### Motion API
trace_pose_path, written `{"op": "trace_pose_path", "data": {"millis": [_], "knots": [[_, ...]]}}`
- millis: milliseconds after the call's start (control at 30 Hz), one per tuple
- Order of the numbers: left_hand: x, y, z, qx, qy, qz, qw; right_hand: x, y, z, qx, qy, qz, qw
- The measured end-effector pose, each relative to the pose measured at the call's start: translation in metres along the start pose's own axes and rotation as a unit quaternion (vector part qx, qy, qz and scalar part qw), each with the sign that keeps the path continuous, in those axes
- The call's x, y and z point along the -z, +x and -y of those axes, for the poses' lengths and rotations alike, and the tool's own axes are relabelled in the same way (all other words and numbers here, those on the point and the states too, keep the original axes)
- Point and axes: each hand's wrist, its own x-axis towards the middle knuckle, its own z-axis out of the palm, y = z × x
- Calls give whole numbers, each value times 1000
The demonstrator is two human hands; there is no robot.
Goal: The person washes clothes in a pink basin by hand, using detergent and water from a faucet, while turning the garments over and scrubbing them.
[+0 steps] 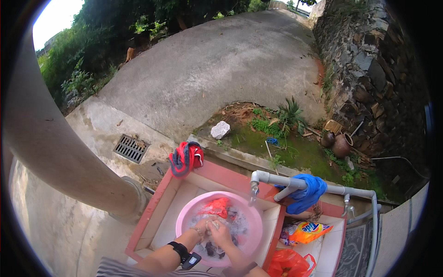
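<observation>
A pink plastic basin [254,225] with suds and water stands in a tiled sink [162,225]. Over it my left hand [204,225] and my right hand [221,234] meet, closed around a small pale, wet item that looks like cloth [214,225]. Beyond my hands a red cloth [218,207] lies in the suds, and dark fabric [210,249] shows below them. A red and grey striped cloth [185,159] hangs over the sink's far left corner. To the right of the basin a metal tap [253,194] points down from a grey pipe.
A blue cloth [306,192] is wrapped around the grey pipe [341,189]. The right compartment holds a Tide detergent bag [306,232] and a red plastic bag [289,265]. A round column [69,145] rises at left. Beyond are a floor drain grate [132,148], a white rock [220,130] and clay pots [342,145].
</observation>
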Motion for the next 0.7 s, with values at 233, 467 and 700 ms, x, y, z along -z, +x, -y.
{"op": "trace_pose_path", "data": {"millis": [233, 467, 700], "knots": [[2, -28, -14, -195, 421, -174, 869, 30, 5, -54, -47, -25, -45, 998], [22, -7, 12, -36, 120, -86, 988, -2, -53, -18, 163, -104, 13, 981], [-17, -46, -5, -131, 226, -143, 955, 18, -53, -14, 105, -60, 26, 992]]}}
